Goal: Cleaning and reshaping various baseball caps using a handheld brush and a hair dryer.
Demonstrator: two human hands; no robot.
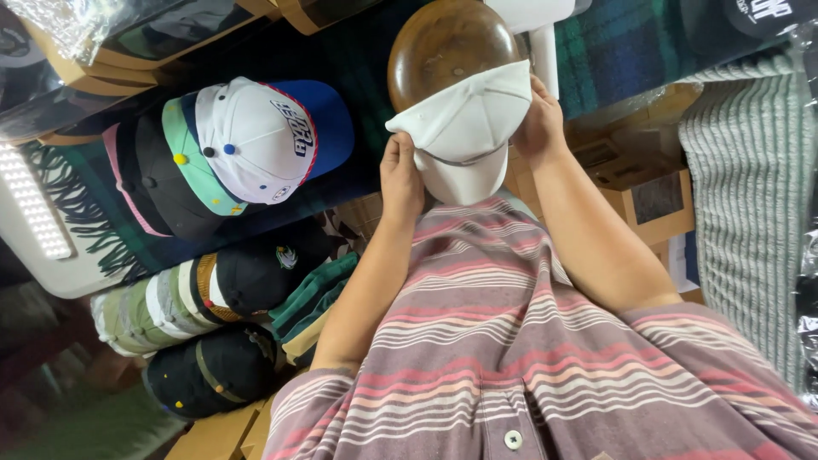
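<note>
White cap: a plain white cap (467, 128) sits over a rounded brown wooden form (443, 47), covering the form's near part; the far part of the dome shows bare above the cap's edge.
Left hand: the left hand (400, 175) grips the cap's left edge, thumb on the outer cloth, fingers curled round the rim.
Right hand: the right hand (538, 119) clasps the cap's right edge, fingers hidden behind the cloth.
Hands, relation: apart, one on each side of the cap, both closed on its fabric.
Cap edges: the upper hem runs slantwise across the dome, higher on the right; the brim end points toward the striped shirt (511, 341) and stops just above it.
Room, left: a dark strip of plaid cloth (341, 51) lies between the left hand and a stack of caps (230, 145), the topmost white with a blue brim; that stack is near the hand but not touching.
Room, lower left: more stacked caps (213, 298) in dark and green tones lie beside the left forearm, close to its outer edge.
Room, right: cardboard boxes (639, 187) lie beyond the right forearm, near it; a grey ribbed knit (750, 187) lies further right, well apart.
Room, far side: a white post (545, 51) stands just beside the form's right edge, close to the right hand's fingertips.
Far left edge: a lit white panel lamp (34, 204) lies at the frame border.
</note>
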